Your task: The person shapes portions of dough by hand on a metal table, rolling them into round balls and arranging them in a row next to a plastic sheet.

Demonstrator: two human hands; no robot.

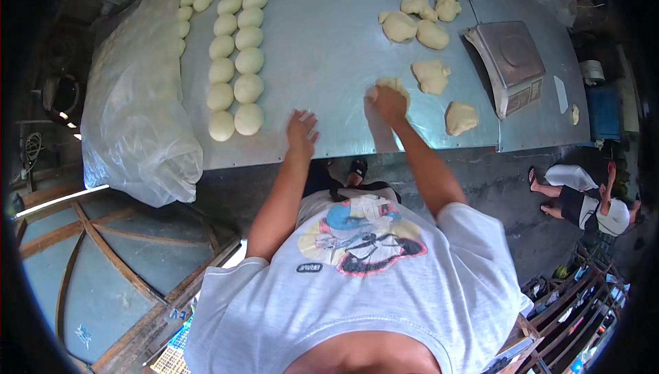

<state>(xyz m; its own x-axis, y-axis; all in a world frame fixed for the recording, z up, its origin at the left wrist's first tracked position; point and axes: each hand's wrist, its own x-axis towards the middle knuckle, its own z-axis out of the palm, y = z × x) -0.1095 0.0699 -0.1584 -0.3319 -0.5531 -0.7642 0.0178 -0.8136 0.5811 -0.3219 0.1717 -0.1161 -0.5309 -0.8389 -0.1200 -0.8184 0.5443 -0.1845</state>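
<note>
Dough balls [249,61] and dough lumps [432,77] flank open tabletop [316,37].

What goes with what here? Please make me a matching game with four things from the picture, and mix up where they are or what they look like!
Things:
1. Round dough balls
2. Plastic sheet
3. Scale
4. Lumpy dough pieces

Places and looks:
A. See-through, draped over the left end of the table
B. Uneven shapes, scattered to the left of a boxy machine
C. Smooth and lined up in rows
D. Silvery flat top, toward the table's right end

Right pairs: 1-C, 2-A, 3-D, 4-B
</note>
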